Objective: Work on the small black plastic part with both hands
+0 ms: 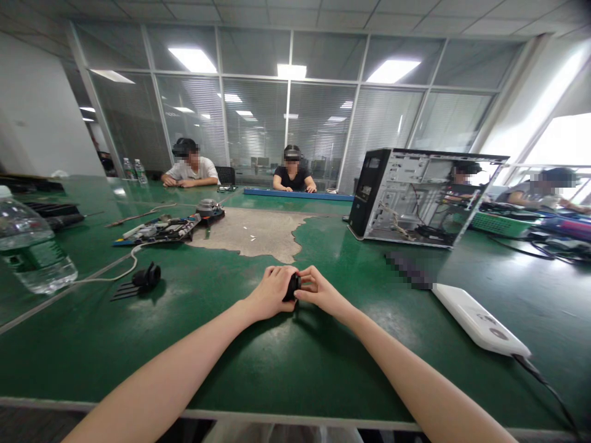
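Note:
Near the middle of the green table [258, 363], my left hand [273, 292] is wrapped round a small round black part [292, 287]. From the right, my right hand [318, 290] pinches the same part at its side with thumb and fingertips. Its far side is hidden by my fingers, and I cannot tell exactly what it is. Left of my hands, another black round piece with prongs [145, 277] lies on the table.
An open computer case [369, 200] stands at the right, behind a white power bank [480, 320] with a cable. A circuit board [161, 231] and a water bottle [34, 246] are at the left. People sit across the table and at the far right.

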A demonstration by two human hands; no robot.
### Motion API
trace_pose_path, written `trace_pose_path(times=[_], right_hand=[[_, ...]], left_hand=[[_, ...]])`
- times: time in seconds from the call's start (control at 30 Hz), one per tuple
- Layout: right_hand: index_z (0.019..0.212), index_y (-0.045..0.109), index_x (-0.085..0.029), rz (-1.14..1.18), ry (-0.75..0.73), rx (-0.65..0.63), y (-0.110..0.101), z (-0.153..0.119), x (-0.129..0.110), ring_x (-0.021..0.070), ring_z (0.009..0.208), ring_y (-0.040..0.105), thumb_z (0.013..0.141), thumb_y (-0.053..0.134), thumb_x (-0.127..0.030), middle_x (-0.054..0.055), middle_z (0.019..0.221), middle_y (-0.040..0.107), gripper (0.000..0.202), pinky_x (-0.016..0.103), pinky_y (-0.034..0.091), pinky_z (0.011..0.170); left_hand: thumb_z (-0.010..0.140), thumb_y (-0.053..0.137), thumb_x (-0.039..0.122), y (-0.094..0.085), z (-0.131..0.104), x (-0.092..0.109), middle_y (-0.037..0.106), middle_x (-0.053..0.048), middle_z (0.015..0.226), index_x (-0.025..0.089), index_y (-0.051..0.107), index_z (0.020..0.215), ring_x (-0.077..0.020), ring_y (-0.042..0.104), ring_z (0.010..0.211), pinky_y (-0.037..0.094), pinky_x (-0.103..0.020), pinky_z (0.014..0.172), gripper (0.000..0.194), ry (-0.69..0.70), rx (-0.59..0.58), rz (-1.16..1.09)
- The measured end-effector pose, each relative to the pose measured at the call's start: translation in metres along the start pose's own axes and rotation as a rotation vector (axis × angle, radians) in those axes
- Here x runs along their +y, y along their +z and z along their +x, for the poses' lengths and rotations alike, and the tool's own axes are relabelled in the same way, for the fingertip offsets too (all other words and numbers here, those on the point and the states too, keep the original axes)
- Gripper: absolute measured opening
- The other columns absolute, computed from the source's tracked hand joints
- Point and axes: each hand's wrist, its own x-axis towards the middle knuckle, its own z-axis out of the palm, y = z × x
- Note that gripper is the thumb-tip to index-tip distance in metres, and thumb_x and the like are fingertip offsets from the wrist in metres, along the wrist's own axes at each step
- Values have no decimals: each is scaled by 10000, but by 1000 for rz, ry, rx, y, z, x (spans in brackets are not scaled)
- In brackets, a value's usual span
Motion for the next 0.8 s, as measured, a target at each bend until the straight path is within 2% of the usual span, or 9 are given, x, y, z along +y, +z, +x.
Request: trace_pose_path(times=[0.17, 0.3, 0.43, 0.57, 0.67, 0.8], right_hand=[[837, 444, -209, -43, -4, 66, 4, 0, -3, 134, 763, 554, 684, 624, -422, 5, 866, 544, 318, 327, 446, 744], [887, 438, -208, -45, 30, 88, 3, 3, 3, 136, 743, 551, 671, 635, -409, 3, 840, 541, 355, 343, 441, 750], [954, 441, -199, -47, 110, 133, 1, 5, 7, 149, 782, 558, 645, 665, -377, 26, 897, 536, 422, 372, 439, 788], [907, 465, -196, -54, 76, 66, 0, 3, 3, 158, 814, 563, 645, 665, -357, 31, 918, 539, 368, 377, 434, 802], [879, 428, -214, -24, 18, 17, 1, 0, -2, 152, 808, 565, 600, 706, -317, 5, 873, 537, 407, 352, 444, 776], [850, 425, -212, -42, 10, 50, 3, -2, -6, 143, 790, 563, 647, 664, -361, 7, 887, 531, 347, 339, 446, 758]], left_hand=[[623, 594, 194, 0, 0, 0, 493, -78, 1101, 175, 324, 1147, -244, 450, 1020, 288, -380, 893, 589, 10, 7, 8], [625, 599, 196, 0, -1, -1, 487, -79, 1112, 178, 320, 1154, -244, 446, 1024, 291, -379, 892, 598, 4, 6, 10], [634, 601, 212, 0, 0, 0, 487, -80, 1111, 178, 327, 1148, -246, 446, 1022, 294, -381, 891, 584, 0, 1, 12], [627, 603, 207, 0, 0, 0, 488, -81, 1116, 177, 326, 1149, -247, 444, 1027, 292, -383, 894, 591, 4, 2, 11], [618, 601, 196, 0, 0, 0, 490, -79, 1111, 176, 323, 1151, -246, 448, 1023, 289, -384, 895, 601, 7, 2, 10], [623, 591, 193, 0, 0, 0, 490, -77, 1105, 182, 324, 1148, -245, 448, 1020, 291, -386, 891, 590, 9, 7, 11]])
